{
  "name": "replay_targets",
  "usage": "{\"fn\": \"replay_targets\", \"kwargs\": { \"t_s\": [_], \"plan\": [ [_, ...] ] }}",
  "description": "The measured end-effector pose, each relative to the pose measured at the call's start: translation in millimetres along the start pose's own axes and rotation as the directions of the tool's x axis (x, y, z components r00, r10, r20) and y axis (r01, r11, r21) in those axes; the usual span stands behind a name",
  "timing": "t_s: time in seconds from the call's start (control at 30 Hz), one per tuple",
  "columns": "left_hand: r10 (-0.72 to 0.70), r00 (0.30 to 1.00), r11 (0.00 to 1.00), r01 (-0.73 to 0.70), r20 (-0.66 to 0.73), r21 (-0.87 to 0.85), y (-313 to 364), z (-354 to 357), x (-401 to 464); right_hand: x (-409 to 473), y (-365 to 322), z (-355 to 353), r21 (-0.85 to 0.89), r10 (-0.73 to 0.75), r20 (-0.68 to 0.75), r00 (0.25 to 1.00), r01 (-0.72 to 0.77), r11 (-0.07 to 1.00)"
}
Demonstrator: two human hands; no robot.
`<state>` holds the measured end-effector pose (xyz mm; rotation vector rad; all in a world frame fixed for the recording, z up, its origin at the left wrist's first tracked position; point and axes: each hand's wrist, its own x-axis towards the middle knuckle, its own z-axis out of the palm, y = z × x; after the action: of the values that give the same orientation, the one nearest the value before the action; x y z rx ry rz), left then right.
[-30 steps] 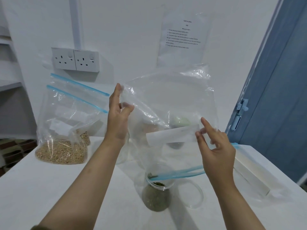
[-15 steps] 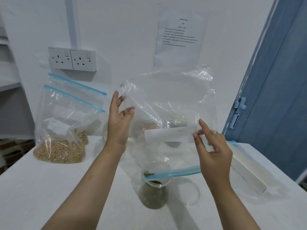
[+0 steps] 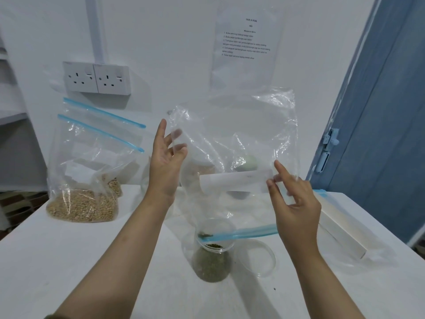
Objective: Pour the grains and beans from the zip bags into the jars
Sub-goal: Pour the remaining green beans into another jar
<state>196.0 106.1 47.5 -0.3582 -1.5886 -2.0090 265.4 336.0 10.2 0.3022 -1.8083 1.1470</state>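
Two hands are held up over a white worktop (image 3: 69,261). Much of the near left part of the worktop is bare, so room to move is seen there. Its far edge meets the white wall (image 3: 161,31), and its right edge runs close by a blue door (image 3: 391,111).

On the wall, a double socket (image 3: 96,77) and a printed sheet (image 3: 246,40) are seen.

An upside-down clear zip bag (image 3: 241,125) is held up in the middle, and it looks nearly empty. Its blue zip strip (image 3: 241,233) hangs low, right at the mouth of an open jar (image 3: 212,259). Its left top edge is touched by the left hand (image 3: 166,162), whose fingers are spread. Whether the plastic is really pinched there cannot be told. The white label on the bag's right side is pinched in the grip of the right hand (image 3: 296,203).

A bag of tan beans (image 3: 82,180) is stood at the far left, close to the wall, and another bag is tucked behind it. An empty bag (image 3: 340,226) is laid flat at the right edge.

The jar is part filled with small green beans. A clear round lid (image 3: 256,257) is laid just beside it, on the right. More jars are seen dimly through the held bag.
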Motion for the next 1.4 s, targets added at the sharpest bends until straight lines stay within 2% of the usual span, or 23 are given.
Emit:
{"fn": "replay_targets", "kwargs": {
  "t_s": [0.43,1.0,1.23,1.4],
  "plan": [
    [0.011,1.0,1.0,-0.01,-0.015,0.03,0.1,2.9,0.8,3.0,3.0,2.2,-0.002,-0.055,0.009,0.998,0.055,0.998],
    [0.027,1.0,1.0,-0.027,0.002,-0.007,-6.7,3.2,3.2,2.1,3.8,1.8,-0.007,0.006,-0.021,1.0,-0.006,1.0],
    [-0.026,0.999,0.999,0.025,-0.039,-0.043,-7.8,3.3,14.1,-4.6,4.7,2.6,-0.02,0.012,0.011,1.0,-0.012,1.0],
    [0.052,0.999,0.999,-0.052,-0.004,-0.011,-8.9,-1.2,19.9,-3.9,6.2,2.5,-0.033,0.029,0.028,0.999,-0.029,0.999]
  ]
}}
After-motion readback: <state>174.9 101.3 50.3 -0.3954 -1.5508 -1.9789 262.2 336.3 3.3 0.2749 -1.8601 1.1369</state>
